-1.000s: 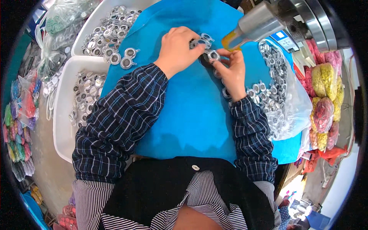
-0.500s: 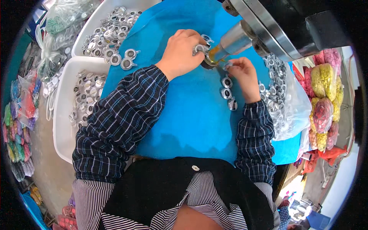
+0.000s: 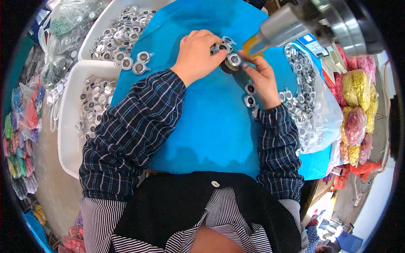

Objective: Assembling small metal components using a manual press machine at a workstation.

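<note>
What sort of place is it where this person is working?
Probably a small workshop or factory: a metal machine head hangs over the blue work surface, white bins hold many small round metallic pieces, and colourful bagged goods are piled at the right.

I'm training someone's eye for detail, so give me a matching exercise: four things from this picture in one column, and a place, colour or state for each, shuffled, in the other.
Column 1
1. Left hand
2. Machine shaft
3. Table cover
4. Lower tub at the picture's left

Column 2
A. White, with loose pieces inside
B. Yellowish at its tip
C. Curled at round metal parts
D. Bright blue

Pairs: 1-C, 2-B, 3-D, 4-A
</note>
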Tool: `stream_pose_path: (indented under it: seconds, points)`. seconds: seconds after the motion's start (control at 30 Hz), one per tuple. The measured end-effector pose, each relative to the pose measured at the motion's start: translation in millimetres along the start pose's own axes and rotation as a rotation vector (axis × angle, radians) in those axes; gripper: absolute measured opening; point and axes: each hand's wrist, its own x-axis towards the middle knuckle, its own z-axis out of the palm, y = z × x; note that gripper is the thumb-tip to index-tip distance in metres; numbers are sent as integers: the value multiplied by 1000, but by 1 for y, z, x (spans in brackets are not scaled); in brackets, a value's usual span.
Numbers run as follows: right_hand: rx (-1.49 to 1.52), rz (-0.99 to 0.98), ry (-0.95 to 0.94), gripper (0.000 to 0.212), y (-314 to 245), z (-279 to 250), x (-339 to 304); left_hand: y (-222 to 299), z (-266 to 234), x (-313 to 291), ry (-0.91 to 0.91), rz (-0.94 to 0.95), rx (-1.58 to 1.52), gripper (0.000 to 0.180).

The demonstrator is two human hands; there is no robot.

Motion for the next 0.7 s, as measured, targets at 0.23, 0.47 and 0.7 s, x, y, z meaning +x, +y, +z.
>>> stream_pose_path:
  seconds: [0.23, 0.47, 0.7]
  points:
    - [-1061, 159, -57, 45, -21, -22, -31, 0, 6, 0, 83, -21, -56, 27]
    - [-436, 103, 141, 61, -5, -14, -12, 8, 11, -1, -18, 200, -22, 28]
    - [-273, -142, 291, 68, 16, 17, -2, 3, 3, 1, -38, -8, -42, 28]
